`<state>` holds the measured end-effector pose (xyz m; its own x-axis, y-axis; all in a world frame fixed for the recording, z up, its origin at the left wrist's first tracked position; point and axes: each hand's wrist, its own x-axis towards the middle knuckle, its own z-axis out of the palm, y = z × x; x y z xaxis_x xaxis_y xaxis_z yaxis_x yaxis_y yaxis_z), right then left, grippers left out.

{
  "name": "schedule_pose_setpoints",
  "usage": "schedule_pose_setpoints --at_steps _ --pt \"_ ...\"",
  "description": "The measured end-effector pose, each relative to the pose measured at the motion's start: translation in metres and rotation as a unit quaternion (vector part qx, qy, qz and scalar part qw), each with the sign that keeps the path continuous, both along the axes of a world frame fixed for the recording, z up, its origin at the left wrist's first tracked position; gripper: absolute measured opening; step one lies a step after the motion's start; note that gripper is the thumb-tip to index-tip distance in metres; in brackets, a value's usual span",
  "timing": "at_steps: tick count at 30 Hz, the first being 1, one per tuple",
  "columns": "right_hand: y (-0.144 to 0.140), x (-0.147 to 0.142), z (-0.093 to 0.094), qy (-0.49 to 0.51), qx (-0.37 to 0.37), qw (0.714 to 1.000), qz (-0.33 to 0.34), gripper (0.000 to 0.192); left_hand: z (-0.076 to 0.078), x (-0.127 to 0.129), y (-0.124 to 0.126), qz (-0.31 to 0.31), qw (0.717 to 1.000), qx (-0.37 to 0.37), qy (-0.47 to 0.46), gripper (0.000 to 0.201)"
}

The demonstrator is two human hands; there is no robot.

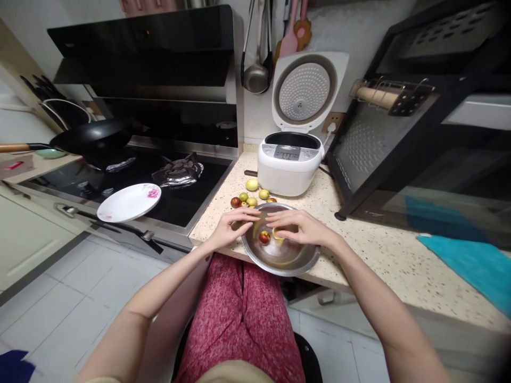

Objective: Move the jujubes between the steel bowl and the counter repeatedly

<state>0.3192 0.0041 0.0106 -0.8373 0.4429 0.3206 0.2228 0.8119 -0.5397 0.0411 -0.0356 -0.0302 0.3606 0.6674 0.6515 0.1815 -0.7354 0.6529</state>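
A stainless steel bowl (pixel 297 260) sits at the counter's front edge. Inside it lie a red-brown jujube (pixel 264 238) and a yellow-green jujube (pixel 277 234). My left hand (pixel 231 226) is at the bowl's left rim, fingers stretched and thumb apart, with nothing seen in it. Over the bowl's right half reaches my right hand (pixel 303 226), its fingers extended and its thumb tip close to the yellow-green jujube; whether it touches the fruit is unclear. Several more jujubes (pixel 252 184), green and reddish, are grouped on the counter just behind the bowl.
Behind the fruit stands a white rice cooker (pixel 285 173) with its lid raised. A white plate (pixel 128 203) rests at the stove's front edge, and a black wok (pixel 93 135) is on the left burner. To the right are a dark rack (pixel 383 175) and a teal cloth (pixel 471 260).
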Motion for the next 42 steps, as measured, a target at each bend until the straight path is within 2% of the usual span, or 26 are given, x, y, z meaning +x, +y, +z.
schedule_pose_setpoints --at_steps 4,7,12,15,17,21,26,31,33,38,42 --pt "0.000 -0.001 -0.002 0.028 0.015 1.000 -0.003 0.030 0.000 -0.001 0.003 -0.053 0.998 -0.019 0.020 0.029" --pt "0.001 0.000 -0.003 0.065 0.026 0.997 -0.023 0.028 0.000 -0.002 0.003 -0.067 0.997 -0.014 0.035 0.033" --pt "0.008 0.005 -0.002 0.122 0.057 0.985 -0.109 0.030 0.000 -0.005 0.001 -0.066 0.997 -0.006 0.038 0.036" --pt "0.019 0.011 -0.007 0.128 0.080 0.974 -0.169 0.032 -0.001 -0.008 0.001 -0.067 0.997 -0.001 0.026 0.041" --pt "0.027 0.013 -0.012 0.118 0.097 0.971 -0.186 0.033 -0.003 -0.010 0.001 -0.065 0.998 0.005 0.018 0.046" --pt "0.041 0.011 -0.024 0.087 0.112 0.973 -0.182 0.035 -0.004 -0.012 -0.001 -0.049 0.999 0.020 -0.002 0.050" --pt "0.052 -0.002 -0.037 0.070 0.096 0.975 -0.189 0.038 -0.003 -0.012 -0.003 -0.047 0.998 0.039 0.000 0.047" --pt "0.058 -0.007 -0.048 0.052 0.059 0.987 -0.138 0.045 -0.007 -0.013 -0.001 -0.035 0.998 0.048 0.009 0.042" --pt "0.060 -0.007 -0.050 0.045 0.055 0.988 -0.137 0.046 -0.008 -0.013 -0.001 -0.023 0.999 0.045 0.010 0.039" --pt "0.064 -0.006 -0.051 0.020 0.088 0.980 -0.177 0.042 -0.007 -0.012 -0.002 0.023 0.999 0.031 -0.007 0.038" --pt "0.061 -0.006 -0.043 0.046 0.155 0.969 -0.189 0.037 -0.005 -0.011 -0.002 0.062 0.997 0.029 -0.032 0.036"
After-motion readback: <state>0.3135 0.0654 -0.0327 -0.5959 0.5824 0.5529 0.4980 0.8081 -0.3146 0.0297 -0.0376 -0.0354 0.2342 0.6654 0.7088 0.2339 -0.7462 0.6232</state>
